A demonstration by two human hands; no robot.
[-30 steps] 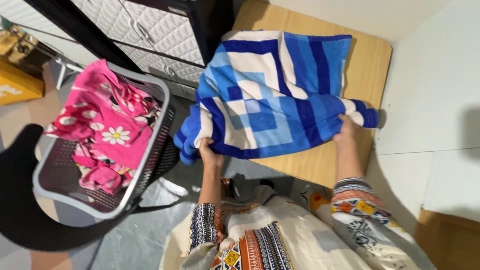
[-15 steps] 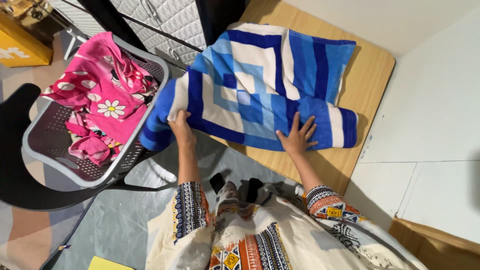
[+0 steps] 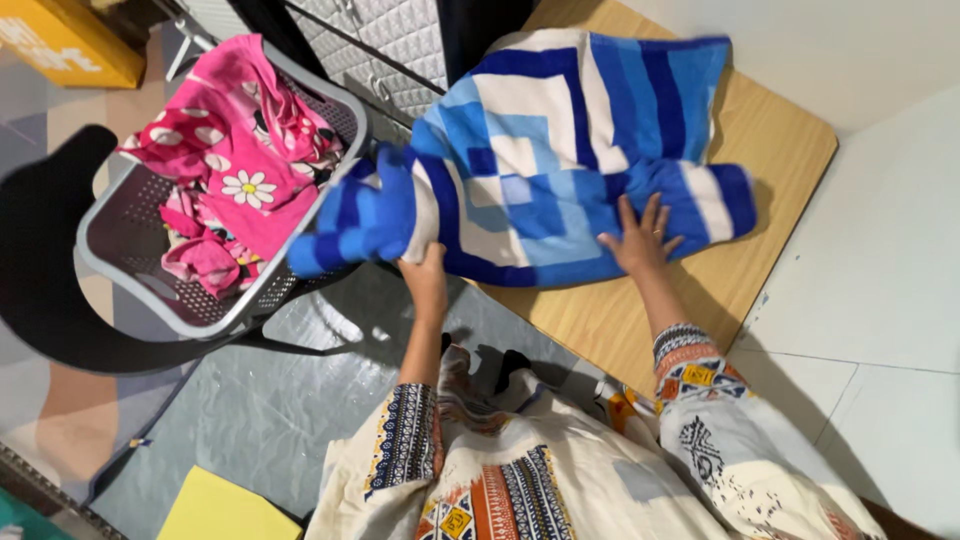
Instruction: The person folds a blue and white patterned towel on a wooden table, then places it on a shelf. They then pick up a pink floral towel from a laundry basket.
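Observation:
A blue and white patterned towel (image 3: 560, 160) lies spread on a small wooden table (image 3: 760, 140), its left end hanging past the table edge over a basket. My left hand (image 3: 425, 280) grips the towel's near left edge. Fingers spread, my right hand (image 3: 640, 235) presses flat on the towel's near right part, just left of its striped end.
A grey plastic laundry basket (image 3: 120, 275) holding pink flowered clothes (image 3: 235, 170) rests on a black chair at the left. White quilted cabinet doors stand behind. A yellow sheet (image 3: 215, 510) lies on the grey floor. White floor tiles spread to the right of the table.
My left hand has moved right along the towel's near edge, bunching its left end over the basket. My right hand stays flat on the towel. The camera has shifted.

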